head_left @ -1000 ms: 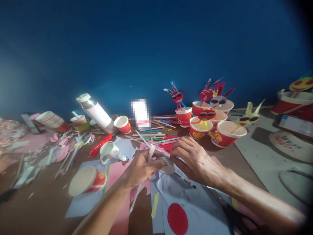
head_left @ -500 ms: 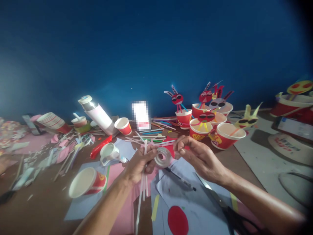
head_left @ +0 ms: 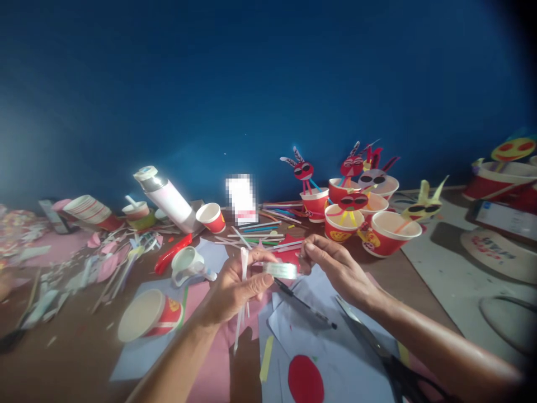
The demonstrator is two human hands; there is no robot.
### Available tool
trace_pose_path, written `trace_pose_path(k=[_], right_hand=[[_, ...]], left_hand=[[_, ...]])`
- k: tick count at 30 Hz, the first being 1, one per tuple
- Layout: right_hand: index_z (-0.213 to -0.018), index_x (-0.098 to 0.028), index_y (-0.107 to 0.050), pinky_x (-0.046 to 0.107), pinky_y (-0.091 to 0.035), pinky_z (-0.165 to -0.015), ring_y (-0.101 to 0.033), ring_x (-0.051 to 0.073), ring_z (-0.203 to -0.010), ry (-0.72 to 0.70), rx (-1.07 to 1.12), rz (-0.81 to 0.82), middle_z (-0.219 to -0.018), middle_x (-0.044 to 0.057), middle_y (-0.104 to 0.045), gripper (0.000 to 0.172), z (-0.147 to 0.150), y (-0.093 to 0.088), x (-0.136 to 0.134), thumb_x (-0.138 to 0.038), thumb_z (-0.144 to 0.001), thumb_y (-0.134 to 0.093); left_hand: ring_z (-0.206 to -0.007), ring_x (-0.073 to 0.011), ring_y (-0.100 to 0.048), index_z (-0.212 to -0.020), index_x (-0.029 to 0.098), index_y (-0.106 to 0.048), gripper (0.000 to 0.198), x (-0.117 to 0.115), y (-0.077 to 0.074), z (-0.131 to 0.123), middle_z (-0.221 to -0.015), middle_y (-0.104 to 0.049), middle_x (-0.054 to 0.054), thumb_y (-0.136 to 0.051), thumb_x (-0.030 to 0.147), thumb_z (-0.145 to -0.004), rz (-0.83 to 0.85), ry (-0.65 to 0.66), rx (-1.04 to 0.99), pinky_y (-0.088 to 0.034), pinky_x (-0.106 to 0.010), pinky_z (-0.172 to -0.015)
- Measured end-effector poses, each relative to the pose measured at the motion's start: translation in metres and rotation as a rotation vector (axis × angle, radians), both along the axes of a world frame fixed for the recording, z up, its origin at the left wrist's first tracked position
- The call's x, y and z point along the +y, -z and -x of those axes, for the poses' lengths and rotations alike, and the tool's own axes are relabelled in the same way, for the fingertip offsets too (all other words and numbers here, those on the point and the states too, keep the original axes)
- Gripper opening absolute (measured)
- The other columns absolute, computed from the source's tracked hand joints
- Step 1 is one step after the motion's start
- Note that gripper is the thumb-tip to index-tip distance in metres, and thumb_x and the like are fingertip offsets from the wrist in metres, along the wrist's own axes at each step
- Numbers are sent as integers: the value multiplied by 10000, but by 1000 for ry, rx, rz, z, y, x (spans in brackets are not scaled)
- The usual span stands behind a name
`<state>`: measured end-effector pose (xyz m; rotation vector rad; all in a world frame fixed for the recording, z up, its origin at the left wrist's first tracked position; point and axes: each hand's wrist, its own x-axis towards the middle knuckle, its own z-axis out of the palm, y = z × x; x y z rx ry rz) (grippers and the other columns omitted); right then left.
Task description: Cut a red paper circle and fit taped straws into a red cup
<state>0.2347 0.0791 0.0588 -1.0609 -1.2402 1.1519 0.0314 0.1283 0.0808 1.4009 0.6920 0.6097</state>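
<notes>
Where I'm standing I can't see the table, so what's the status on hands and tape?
Left hand gripping tape and white straws; right hand beside the tape, grip unclear. Possibly in the way: pen, scissors on the paper below.

From my end I saw the left hand (head_left: 237, 285) holding white straws (head_left: 244, 264) and a tape roll (head_left: 285, 271), while the right hand (head_left: 342, 268) made a pinch just beside the roll. Red-and-white cups (head_left: 390, 239) with paper-faced figures (head_left: 302, 170) stood toward the back edge of the table (head_left: 79, 364); scissors (head_left: 380, 348) lay toward its near right corner.
</notes>
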Motion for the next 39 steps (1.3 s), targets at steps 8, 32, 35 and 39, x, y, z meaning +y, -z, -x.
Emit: trace_pose_path(k=[8, 32, 35, 39], right_hand=[[-701, -185, -449, 266, -350, -603, -413, 122, -598, -20, -41, 14, -634, -22, -443, 317, 1, 6, 0, -400, -924, -383], [-734, -168, -652, 319, -429, -589, -653, 277, -731, 21, -1402, 207, -757, 123, -696, 216, -29, 41, 29, -190, -764, -439], [-771, -163, -652, 342, -441, -587, -661, 300, -733, 29, -1462, 226, -762, 138, -697, 204, -29, 41, 29, -207, -764, -453], [-847, -154, -633, 360, -450, -606, -662, 320, -785, 41, -1492, 232, -815, 153, -695, 197, -31, 39, 29, -266, -774, -488]], left_hand=[[-949, -190, -530, -921, 185, -655, 163, -2, -7, -2, -963, -589, -58, -644, 218, -762, -359, -23, 50, -444, -265, -772], [-413, -44, -363, -1007, 148, -570, 285, 4, -3, 5, -497, -457, 52, -614, 327, -790, 45, -90, 43, -201, -175, -394], [-411, -41, -361, -992, 146, -577, 278, 4, -2, 5, -522, -471, 43, -618, 325, -785, 52, -96, 36, -198, -177, -393], [-408, -39, -361, -998, 144, -576, 284, 4, -2, 4, -535, -480, 40, -622, 322, -781, 58, -95, 27, -198, -179, -393]])
